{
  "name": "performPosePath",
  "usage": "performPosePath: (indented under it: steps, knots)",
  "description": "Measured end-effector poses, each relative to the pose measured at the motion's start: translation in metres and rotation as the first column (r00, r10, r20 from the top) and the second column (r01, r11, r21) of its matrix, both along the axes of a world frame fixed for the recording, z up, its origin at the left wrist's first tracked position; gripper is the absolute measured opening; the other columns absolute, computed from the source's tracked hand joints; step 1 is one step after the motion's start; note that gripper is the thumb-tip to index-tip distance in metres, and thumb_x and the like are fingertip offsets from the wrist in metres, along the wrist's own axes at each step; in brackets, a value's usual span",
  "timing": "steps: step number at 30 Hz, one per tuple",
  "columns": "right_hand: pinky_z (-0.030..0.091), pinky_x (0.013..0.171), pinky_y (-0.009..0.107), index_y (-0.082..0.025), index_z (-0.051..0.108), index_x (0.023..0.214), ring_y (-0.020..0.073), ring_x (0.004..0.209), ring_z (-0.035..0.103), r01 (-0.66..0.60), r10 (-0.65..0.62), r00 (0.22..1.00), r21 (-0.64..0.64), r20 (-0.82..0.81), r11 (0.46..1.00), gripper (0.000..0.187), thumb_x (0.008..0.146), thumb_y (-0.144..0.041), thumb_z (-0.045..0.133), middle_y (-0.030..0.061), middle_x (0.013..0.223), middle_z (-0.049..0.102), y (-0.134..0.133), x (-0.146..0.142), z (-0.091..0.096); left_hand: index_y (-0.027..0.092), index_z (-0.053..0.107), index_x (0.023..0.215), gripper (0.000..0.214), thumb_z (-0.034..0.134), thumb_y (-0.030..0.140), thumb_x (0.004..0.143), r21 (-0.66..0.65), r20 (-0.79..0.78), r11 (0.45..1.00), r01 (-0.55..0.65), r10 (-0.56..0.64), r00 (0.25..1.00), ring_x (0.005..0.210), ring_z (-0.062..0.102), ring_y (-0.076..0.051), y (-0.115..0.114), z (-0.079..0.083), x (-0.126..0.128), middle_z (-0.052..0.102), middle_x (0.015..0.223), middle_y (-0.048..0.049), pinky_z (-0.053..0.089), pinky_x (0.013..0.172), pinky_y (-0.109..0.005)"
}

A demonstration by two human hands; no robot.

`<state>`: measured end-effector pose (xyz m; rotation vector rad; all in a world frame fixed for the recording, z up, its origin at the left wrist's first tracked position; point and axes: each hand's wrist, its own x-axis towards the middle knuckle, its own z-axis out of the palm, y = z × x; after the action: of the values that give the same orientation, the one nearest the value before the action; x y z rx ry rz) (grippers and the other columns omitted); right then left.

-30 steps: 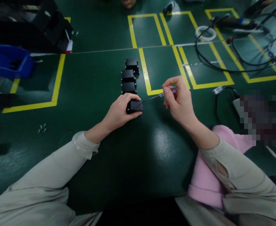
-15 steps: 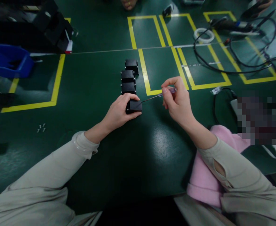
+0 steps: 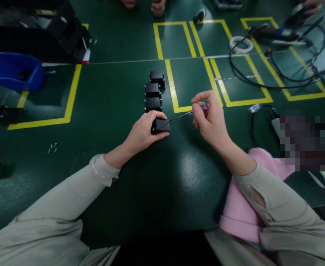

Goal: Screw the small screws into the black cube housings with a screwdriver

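My left hand (image 3: 142, 132) is closed around a small black box (image 3: 161, 126) that rests on the green table (image 3: 151, 184). My right hand (image 3: 211, 120) pinches a thin screwdriver (image 3: 188, 112) by its clear handle. The metal tip of the screwdriver meets the right upper edge of the box. Three more black boxes (image 3: 153, 92) stand in a row just behind the held one, beside a yellow tape line.
A blue bin (image 3: 15, 75) and black equipment (image 3: 65, 31) lie at the far left. Small screws (image 3: 52, 147) lie left of my arm. Black cables (image 3: 276, 70) and a white tape roll (image 3: 240, 43) cover the far right. A pink cloth (image 3: 245, 207) lies under my right elbow. Another person's hands (image 3: 151, 5) show at the top edge.
Both hands keep the same grip with the screwdriver tip at the box. The view has shifted slightly, so everything sits a little further right and lower.
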<state>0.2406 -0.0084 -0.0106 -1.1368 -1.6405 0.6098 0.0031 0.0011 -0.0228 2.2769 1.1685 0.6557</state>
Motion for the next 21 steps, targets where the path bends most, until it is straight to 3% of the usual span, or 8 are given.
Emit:
performPosePath:
  steps: [4, 9, 15, 21]
  knots:
    - [0.037, 0.052, 0.029, -0.025, 0.053, 0.099, 0.0104, 0.060, 0.050, 0.007, -0.007, 1.000, -0.012, -0.005, 1.000, 0.018, 0.100, -0.043, 0.053, -0.0028, 0.079, 0.055, 0.0003, -0.0005, 0.0011, 0.021, 0.057, 0.118, 0.040, 0.074, 0.034, 0.084, 0.000, 0.013, 1.000, 0.003, -0.003, 1.000, 0.112, 0.061, -0.025, -0.0007, -0.0002, 0.0003, 0.066, 0.121, -0.0056, 0.047, 0.097, -0.038]
    - [0.036, 0.051, 0.029, -0.025, 0.051, 0.087, 0.0108, 0.057, 0.047, 0.022, -0.022, 1.000, -0.011, 0.007, 1.000, 0.025, 0.100, -0.047, 0.054, -0.0041, 0.068, 0.050, -0.0012, -0.0012, 0.0042, 0.021, 0.058, 0.118, 0.040, 0.074, 0.035, 0.085, -0.006, 0.021, 1.000, 0.003, -0.003, 1.000, 0.111, 0.061, -0.025, -0.0003, -0.0015, -0.0006, 0.066, 0.121, -0.0056, 0.047, 0.097, -0.038]
    - [0.039, 0.052, 0.030, -0.026, 0.054, 0.104, 0.0105, 0.056, 0.048, 0.001, -0.001, 1.000, -0.012, 0.001, 1.000, 0.027, 0.101, -0.052, 0.050, -0.0038, 0.075, 0.054, -0.0011, -0.0009, 0.0023, 0.022, 0.058, 0.119, 0.040, 0.073, 0.037, 0.084, -0.014, 0.020, 1.000, 0.000, 0.001, 1.000, 0.111, 0.061, -0.025, -0.0001, -0.0020, -0.0006, 0.066, 0.121, -0.0054, 0.047, 0.098, -0.039]
    - [0.037, 0.053, 0.030, -0.025, 0.051, 0.085, 0.0112, 0.058, 0.047, 0.025, -0.025, 1.000, -0.016, 0.019, 1.000, 0.029, 0.100, -0.050, 0.052, -0.0037, 0.069, 0.049, -0.0012, -0.0013, 0.0046, 0.020, 0.058, 0.118, 0.040, 0.074, 0.036, 0.085, -0.005, 0.017, 1.000, 0.010, -0.010, 1.000, 0.110, 0.061, -0.025, -0.0005, 0.0006, -0.0003, 0.066, 0.120, -0.0058, 0.047, 0.096, -0.038]
